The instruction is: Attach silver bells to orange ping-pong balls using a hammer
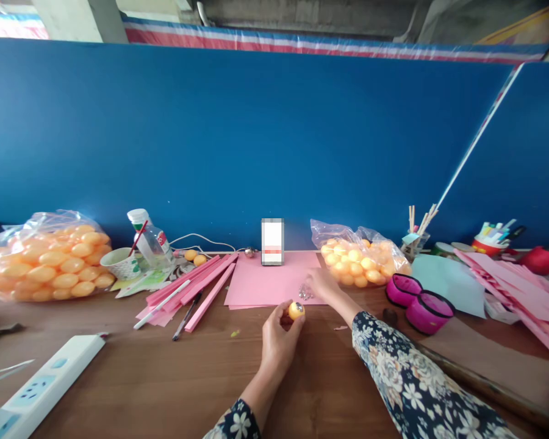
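My left hand [278,341] is closed around a small yellow-orange ball [294,314], held between thumb and fingers just in front of the pink paper. A silvery patch sits on the top of the ball. My right hand [324,285] reaches over the right part of the pink paper [260,283], its fingers blurred. Right beside those fingers lies a little cluster of shiny silver bits [305,292], too small to make out. Whether the fingers pinch any of them cannot be seen.
Bags of orange balls stand left [50,262] and right [359,262]. Pink paper strips [201,280], a pen [187,317], a bottle [152,244] and paper cup [119,263] lie left. A power strip [50,384] is near. Magenta rings [427,311] sit right.
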`<state>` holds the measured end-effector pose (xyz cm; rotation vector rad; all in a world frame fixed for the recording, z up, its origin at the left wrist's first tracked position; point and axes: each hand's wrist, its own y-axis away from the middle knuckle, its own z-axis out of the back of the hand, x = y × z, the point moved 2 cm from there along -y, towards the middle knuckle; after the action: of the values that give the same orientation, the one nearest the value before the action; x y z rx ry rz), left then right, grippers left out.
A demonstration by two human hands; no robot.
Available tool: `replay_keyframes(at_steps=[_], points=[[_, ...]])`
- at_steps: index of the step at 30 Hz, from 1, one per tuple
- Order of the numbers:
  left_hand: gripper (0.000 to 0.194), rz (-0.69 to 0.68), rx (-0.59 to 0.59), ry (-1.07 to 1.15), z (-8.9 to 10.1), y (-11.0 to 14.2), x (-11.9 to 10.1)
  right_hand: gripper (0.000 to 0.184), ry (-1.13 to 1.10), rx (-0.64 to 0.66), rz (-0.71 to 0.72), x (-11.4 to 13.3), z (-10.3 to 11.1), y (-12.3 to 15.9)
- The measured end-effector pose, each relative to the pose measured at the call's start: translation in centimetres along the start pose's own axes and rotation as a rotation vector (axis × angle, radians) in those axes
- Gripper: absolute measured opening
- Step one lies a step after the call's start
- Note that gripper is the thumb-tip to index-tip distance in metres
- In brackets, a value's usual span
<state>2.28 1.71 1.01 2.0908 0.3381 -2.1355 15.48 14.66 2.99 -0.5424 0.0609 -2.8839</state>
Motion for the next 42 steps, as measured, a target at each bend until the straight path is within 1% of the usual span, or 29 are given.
replay_keyframes(at_steps=[4, 6, 8, 9, 11, 12, 13, 15, 18, 23, 28, 30, 34, 38, 42], points=[[0.041, 0.002, -0.002, -0.021, 0.0, 0.0, 0.2, 0.019, -0.051, -0.064, -0.012, 0.4, 1.0, 0.9], [0.041, 0.008, 0.003, -0.01, 0.0, 0.0, 0.3, 0.02, -0.092, -0.088, 0.004, 0.9, 1.5, 2.2], [0.042, 0.009, 0.015, 0.013, 0.0, 0.1, 0.2, 0.019, -0.169, -0.089, 0.056, 1.5, 1.8, 4.2], [0.042, 0.007, 0.022, 0.023, 0.0, 0.2, 0.2, 0.018, -0.23, -0.081, 0.096, 1.8, 1.9, 5.3], [0.042, 0.004, 0.034, 0.036, 0.0, 0.3, 0.0, 0.018, -0.499, -0.074, 0.188, 2.1, 1.9, 7.4], [0.042, 0.003, 0.04, 0.039, -0.1, 0.3, 0.0, 0.02, -0.617, -0.044, 0.198, 2.1, 1.7, 8.4], [0.042, 0.004, 0.048, 0.04, -0.1, 0.3, 0.0, 0.022, -0.736, -0.013, 0.187, 2.0, 1.5, 9.2], [0.042, 0.004, 0.056, 0.037, -0.1, 0.4, 0.1, 0.026, -0.933, 0.018, 0.107, 1.6, 1.1, 10.2], [0.042, 0.01, 0.055, 0.027, -0.1, 0.4, 0.5, 0.027, -1.091, -0.009, 0.0, 0.7, 0.6, 10.6], [0.044, 0.034, 0.069, 0.041, 0.0, 0.2, 0.7, 0.021, -1.183, -0.03, 0.011, 0.3, -0.1, 10.7], [0.047, 0.037, 0.082, 0.094, 0.0, 0.0, 0.6, 0.013, -1.192, -0.028, 0.03, 0.5, -0.6, 11.4], [0.048, 0.046, 0.08, 0.104, 0.1, 0.0, 0.5, 0.012, -1.196, -0.049, 0.046, 0.5, -0.6, 11.4], [0.048, 0.06, 0.117, 0.116, 0.1, 0.0, 0.5, 0.013, -1.172, -0.092, 0.032, 0.3, -0.6, 11.4], [0.054, 0.081, 0.18, 0.173, -0.1, 0.2, 0.4, 0.015, -1.147, -0.085, 0.033, 0.3, -0.6, 11.3], [0.051, 0.083, 0.199, 0.176, -0.3, 0.3, 0.3, 0.015, -1.156, -0.079, 0.049, 0.3, -0.5, 11.5]])
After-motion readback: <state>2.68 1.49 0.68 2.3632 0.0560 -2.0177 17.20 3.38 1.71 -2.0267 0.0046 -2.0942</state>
